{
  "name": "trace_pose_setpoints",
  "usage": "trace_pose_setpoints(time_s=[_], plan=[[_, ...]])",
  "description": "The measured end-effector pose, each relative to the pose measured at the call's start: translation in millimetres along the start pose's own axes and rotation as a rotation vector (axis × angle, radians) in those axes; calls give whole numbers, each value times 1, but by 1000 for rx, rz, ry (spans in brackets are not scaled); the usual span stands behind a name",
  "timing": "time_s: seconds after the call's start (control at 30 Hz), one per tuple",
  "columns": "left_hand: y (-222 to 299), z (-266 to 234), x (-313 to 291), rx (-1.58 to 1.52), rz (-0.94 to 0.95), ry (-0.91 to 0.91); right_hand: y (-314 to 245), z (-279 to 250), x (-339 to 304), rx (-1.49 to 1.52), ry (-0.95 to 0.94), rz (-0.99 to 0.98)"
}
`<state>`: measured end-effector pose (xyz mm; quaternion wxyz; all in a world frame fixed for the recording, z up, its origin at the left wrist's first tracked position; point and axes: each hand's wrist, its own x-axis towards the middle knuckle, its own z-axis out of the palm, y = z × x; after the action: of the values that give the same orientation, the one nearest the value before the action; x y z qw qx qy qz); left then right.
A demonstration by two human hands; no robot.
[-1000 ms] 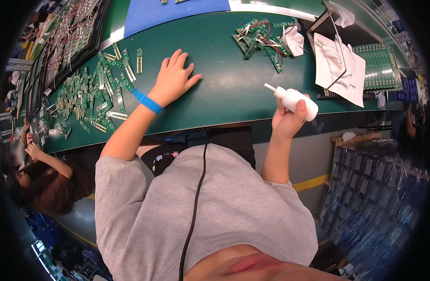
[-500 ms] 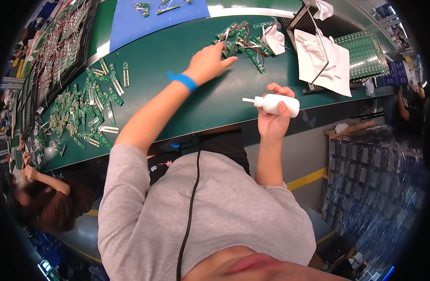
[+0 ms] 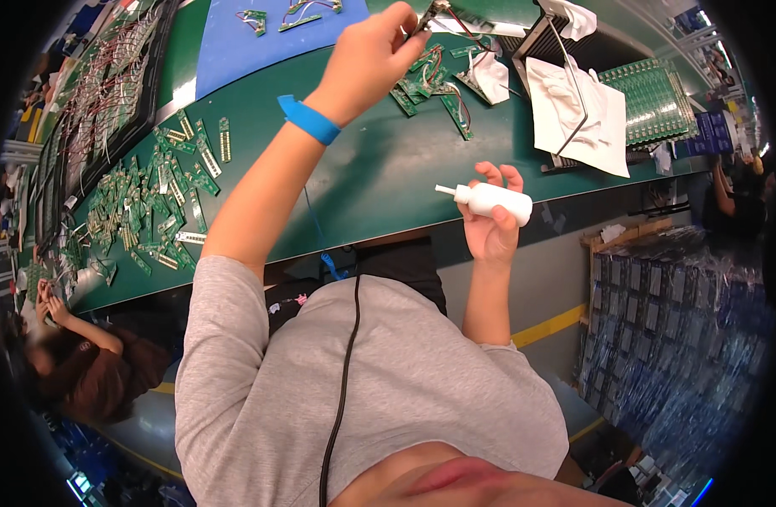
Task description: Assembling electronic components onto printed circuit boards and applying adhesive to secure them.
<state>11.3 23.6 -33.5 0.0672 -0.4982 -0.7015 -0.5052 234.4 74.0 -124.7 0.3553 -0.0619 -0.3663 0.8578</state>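
My left hand [image 3: 364,61] is raised over the far side of the bench, thumb and fingers closed on a small circuit board [image 3: 429,17] with red and black wires trailing from it. A blue wrist strap [image 3: 310,120] circles that wrist. Below and right of the held board lies a loose pile of wired green circuit boards [image 3: 422,83]. My right hand [image 3: 492,239] grips a white squeeze bottle [image 3: 500,203] in front of the bench edge, its thin nozzle pointing left. White crumpled tissue [image 3: 491,78] sits beside the pile.
Many small green boards [image 3: 155,190] are heaped on the green bench at left. Beyond them stands a black tray [image 3: 109,101] of wired boards. A blue mat [image 3: 270,46] holds several boards. At right are a rack with white paper [image 3: 578,118] and a green board panel [image 3: 650,101].
My left hand has gone up and away from the pile, lifting a wired circuit board out of it. The bottle in my right hand has shifted slightly left and down, tilting a little.
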Motion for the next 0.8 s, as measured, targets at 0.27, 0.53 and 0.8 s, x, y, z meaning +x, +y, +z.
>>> trace_pose_setpoints(time_s=[0.27,0.53,0.8], plan=[[9,-70,-35,-14,23,90,-16,12,-5,175,-67,99],[30,-131,-87,-13,-140,-221,-27,44,-5,119,-175,36],[30,-162,-112,13,-175,-218,-14,105,4,-248,-256,-7]])
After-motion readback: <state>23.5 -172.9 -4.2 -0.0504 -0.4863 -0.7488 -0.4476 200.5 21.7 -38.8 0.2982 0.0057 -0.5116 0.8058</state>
